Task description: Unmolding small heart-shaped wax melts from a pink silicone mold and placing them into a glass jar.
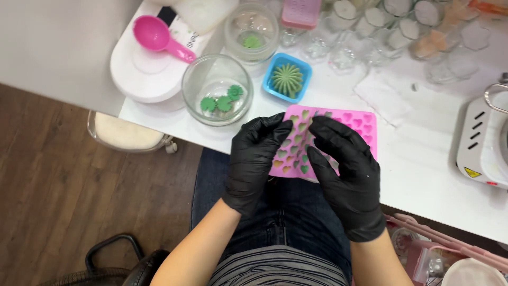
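Note:
Both my hands wear black gloves and hold a pink silicone mould [355, 123] with many small heart-shaped cavities, some filled green or tan. My left hand [255, 157] grips the mould's left edge, thumb on top. On the mould's middle lies my right hand [346, 167], its fingers pressing over the cavities. The mould rests partly on the white table's [423, 159] front edge, above my lap.
A glass bowl [217, 89] holding green flower-shaped pieces stands left of the mould. Behind it are a blue mould with a green cactus shape [287, 78], a pink scoop [156, 36] on a white scale, several clear glass jars, and a white heater [484, 143] at right.

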